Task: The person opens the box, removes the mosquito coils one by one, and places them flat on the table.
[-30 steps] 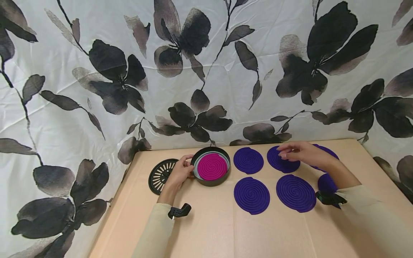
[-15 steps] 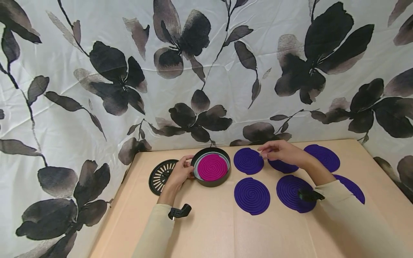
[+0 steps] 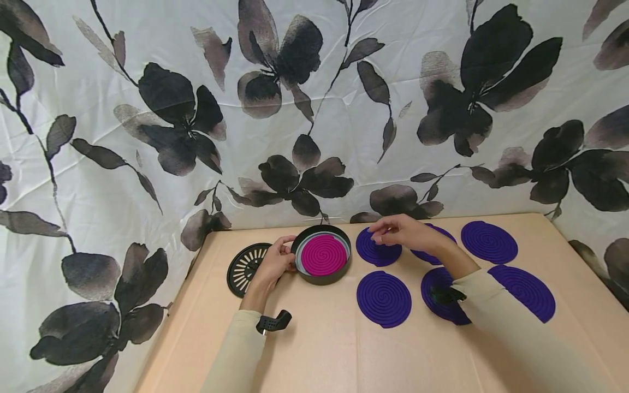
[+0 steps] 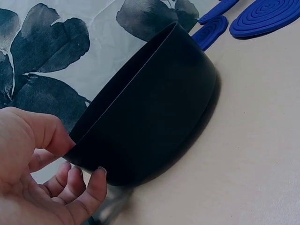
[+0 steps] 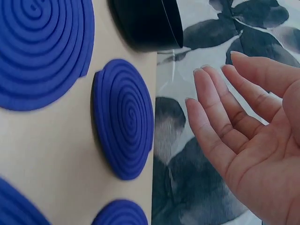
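My left hand (image 3: 275, 262) pinches the left rim of a round black holder (image 4: 150, 112), with thumb and fingers on either side of its wall in the left wrist view. A pink spiral coaster (image 3: 323, 255) lies inside the holder. My right hand (image 3: 405, 233) hovers over the back-left blue spiral coaster (image 3: 378, 255) and partly covers it in the head view. Its fingers are loosely extended and hold nothing in the right wrist view, apart from the blue coaster beside them. Another blue coaster (image 3: 384, 299) lies in front of that one.
More blue coasters lie to the right, among them a back-right coaster (image 3: 489, 242) and a front-right coaster (image 3: 528, 292) partly under the right sleeve. A black slotted disc (image 3: 243, 267) lies left of the holder, partly behind my left hand. A floral cloth (image 3: 314, 109) hangs behind the table (image 3: 314, 349).
My right hand has moved left over the back row of blue coasters, from the middle one to the leftmost, holding nothing. My left hand and the holder have stayed in place.
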{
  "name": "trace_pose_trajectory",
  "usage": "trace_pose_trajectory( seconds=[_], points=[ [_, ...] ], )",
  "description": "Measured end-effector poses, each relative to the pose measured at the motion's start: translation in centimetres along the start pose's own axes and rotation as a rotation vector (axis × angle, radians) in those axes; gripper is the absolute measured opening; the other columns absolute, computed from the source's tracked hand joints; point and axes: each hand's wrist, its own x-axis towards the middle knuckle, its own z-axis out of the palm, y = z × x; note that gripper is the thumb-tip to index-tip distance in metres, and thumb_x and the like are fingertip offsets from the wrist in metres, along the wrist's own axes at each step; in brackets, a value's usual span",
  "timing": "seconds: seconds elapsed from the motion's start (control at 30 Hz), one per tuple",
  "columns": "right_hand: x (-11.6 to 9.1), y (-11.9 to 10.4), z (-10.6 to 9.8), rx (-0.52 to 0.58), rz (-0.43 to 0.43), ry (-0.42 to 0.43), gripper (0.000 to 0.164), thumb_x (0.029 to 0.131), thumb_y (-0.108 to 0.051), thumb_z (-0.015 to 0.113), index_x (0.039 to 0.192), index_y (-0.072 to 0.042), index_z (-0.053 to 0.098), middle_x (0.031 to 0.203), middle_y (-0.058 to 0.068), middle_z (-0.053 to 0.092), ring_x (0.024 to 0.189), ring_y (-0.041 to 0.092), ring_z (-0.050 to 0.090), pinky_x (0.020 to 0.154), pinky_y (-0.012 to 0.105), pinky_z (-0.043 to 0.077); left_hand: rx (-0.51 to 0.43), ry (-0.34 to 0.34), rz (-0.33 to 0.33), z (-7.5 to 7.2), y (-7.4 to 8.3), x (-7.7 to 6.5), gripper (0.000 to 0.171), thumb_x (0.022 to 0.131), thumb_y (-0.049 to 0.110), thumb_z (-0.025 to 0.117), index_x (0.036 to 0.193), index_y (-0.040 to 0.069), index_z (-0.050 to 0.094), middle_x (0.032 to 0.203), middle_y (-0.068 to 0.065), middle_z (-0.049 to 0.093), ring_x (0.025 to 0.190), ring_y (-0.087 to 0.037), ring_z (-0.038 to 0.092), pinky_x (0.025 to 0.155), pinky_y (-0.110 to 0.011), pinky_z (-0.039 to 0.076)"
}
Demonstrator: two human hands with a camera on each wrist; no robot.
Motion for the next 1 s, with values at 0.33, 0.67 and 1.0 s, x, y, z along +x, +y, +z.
trace_pose_trajectory(
  seconds=[0.33, 0.67, 1.0],
  points=[
    [2.4, -0.7, 2.2, -0.023, -0.065, -0.02, 0.032, 0.096, -0.003, 0.064, 0.128, 0.003, 0.065, 0.115, 0.019, 0.069, 0.105, 0.025, 0.065, 0.088, 0.024, 0.053, 0.003, 0.017, 0.001, 0.4, -0.1, -0.5, 0.058, 0.089, -0.011, 0.056, 0.142, 0.01, 0.054, 0.096, -0.006, 0.039, 0.076, -0.017, 0.052, 0.064, -0.032, 0.054],
    [4.4, -1.6, 3.8, -0.015, -0.106, -0.064, 0.034, 0.096, -0.002, 0.062, 0.128, 0.01, 0.061, 0.122, 0.029, 0.065, 0.11, 0.035, 0.066, 0.09, 0.033, 0.056, 0.017, 0.034, 0.008, 0.7, -0.1, -0.7, 0.056, 0.089, -0.01, 0.055, 0.141, 0.01, 0.055, 0.095, -0.006, 0.04, 0.074, -0.016, 0.05, 0.066, -0.034, 0.055],
    [6.1, -3.0, 5.1, -0.079, -0.089, -0.096, 0.034, 0.097, -0.009, 0.065, 0.129, 0.004, 0.064, 0.128, 0.024, 0.065, 0.114, 0.029, 0.064, 0.097, 0.038, 0.053, 0.02, 0.041, -0.006, 0.9, 0.1, -0.5, 0.055, 0.09, -0.009, 0.055, 0.141, 0.011, 0.055, 0.095, -0.006, 0.04, 0.075, -0.017, 0.053, 0.065, -0.033, 0.054]
  ],
)
